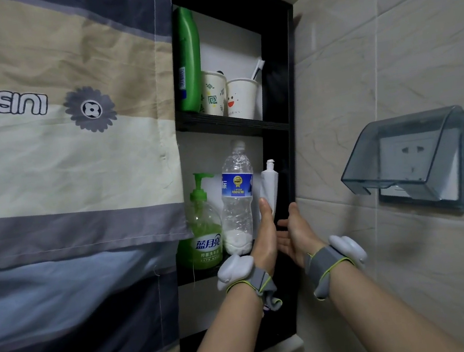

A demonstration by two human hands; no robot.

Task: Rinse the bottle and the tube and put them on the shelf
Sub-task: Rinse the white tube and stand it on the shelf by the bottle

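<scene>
A big striped curtain (61, 168) in beige, cream, grey & navy, w/ a grey flower print, hangs well to the left of the person's fingers and fills that side of the view. Grey-veined wall tiles (383, 37) spread to the right of the fingers, carrying a socket under a smoky see-through cover (409, 161), up & to the right of the right hand's fingertips. Between curtain & tiles stands a narrow black shelf unit (292, 126), open at the front, w/ two compartments in view. High above the fingers, in the top compartment: a tall green bottle (187, 60), then two paper cups (229, 95), the right one holding a toothbrush. In the lower compartment, left of the fingers, a green pump bottle of hand soap (203, 226) stands upright; just beside it, nearer the fingers, the clear plastic bottle (236, 198) w/ a blue label stands upright, white residue at its base. The white tube (270, 185) stands cap-up at the right side of that compartment, leaning a little, directly above the left hand's thumb. The left hand (264, 236) reaches up w/ thumb tip touching or nearly touching the tube's lower end; its other fingers are hidden behind the hand, so can't tell if they grip the tube. The right hand (295, 232) is just beside it, palm turned inward, fingers spread & loose, holding nothing. Both wrists wear grey straps w/ white sensor pods (348, 247).
</scene>
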